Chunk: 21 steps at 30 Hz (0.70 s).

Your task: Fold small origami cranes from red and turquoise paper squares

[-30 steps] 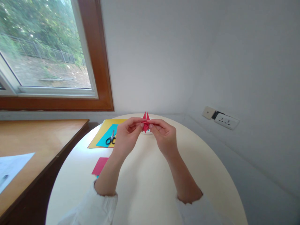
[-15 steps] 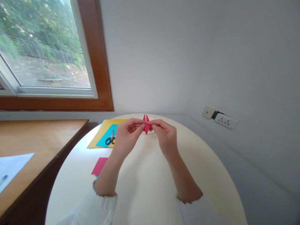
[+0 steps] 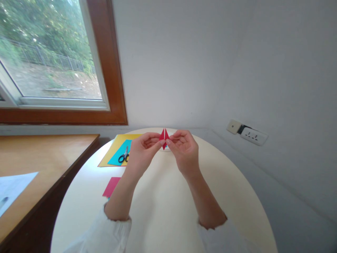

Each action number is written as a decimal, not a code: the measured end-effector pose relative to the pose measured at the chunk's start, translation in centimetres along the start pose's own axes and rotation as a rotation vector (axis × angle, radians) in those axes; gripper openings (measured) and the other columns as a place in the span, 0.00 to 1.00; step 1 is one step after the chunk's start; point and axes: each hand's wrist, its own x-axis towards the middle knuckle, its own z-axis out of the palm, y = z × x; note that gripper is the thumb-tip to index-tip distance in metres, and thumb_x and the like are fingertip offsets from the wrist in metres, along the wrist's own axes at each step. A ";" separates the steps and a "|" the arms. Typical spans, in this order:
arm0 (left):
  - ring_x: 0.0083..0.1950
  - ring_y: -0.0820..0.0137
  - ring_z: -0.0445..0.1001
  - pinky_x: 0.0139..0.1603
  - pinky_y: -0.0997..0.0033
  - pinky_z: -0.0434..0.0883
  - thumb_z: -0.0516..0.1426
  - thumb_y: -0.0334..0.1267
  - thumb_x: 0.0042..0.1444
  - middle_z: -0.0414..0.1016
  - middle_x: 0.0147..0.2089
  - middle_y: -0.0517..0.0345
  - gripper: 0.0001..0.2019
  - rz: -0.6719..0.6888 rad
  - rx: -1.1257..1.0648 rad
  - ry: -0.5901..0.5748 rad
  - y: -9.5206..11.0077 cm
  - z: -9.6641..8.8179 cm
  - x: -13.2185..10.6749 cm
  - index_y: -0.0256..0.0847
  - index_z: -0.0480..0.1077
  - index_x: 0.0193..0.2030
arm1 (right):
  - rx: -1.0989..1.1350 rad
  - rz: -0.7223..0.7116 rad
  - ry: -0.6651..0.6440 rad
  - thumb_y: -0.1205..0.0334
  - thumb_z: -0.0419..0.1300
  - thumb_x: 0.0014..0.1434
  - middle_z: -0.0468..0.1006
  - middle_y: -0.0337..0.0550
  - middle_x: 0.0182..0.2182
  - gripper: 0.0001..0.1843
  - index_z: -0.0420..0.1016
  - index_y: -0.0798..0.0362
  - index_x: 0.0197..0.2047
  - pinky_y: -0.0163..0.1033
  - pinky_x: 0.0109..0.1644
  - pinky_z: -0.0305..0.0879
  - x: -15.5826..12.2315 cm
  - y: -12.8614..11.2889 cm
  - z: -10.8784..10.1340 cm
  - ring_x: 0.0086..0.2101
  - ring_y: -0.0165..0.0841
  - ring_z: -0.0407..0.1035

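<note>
Between both hands, above the far part of the round table, is a small folded red paper, diamond-shaped, with a slit running down from its upper point. My left hand pinches its left side between thumb and fingers. On the right side, my right hand grips it too, its thumb pressed near the lower middle and its fingers partly curled behind. Part of a pale round object shows on the table behind the paper, mostly hidden by the hands.
Scissors with black handles lie on blue paper over a yellow sheet, left on the round white table. Red paper squares sit nearer, partly behind my left forearm. A wooden desk stands at the left; a wall rises behind.
My right thumb and fingers have shifted on the folded red paper, the thumb now lower and the fingers spread behind it. The left hand has barely moved.
</note>
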 end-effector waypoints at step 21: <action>0.32 0.68 0.77 0.37 0.70 0.72 0.59 0.35 0.48 0.78 0.26 0.58 0.05 -0.018 0.173 -0.137 -0.5 0.1 -0.1 0.38 0.68 0.32 | 0.008 0.187 -0.026 0.58 0.66 0.45 0.74 0.36 0.24 0.08 0.75 0.53 0.22 0.35 0.30 0.65 0.1 0.4 -0.2 0.26 0.27 0.66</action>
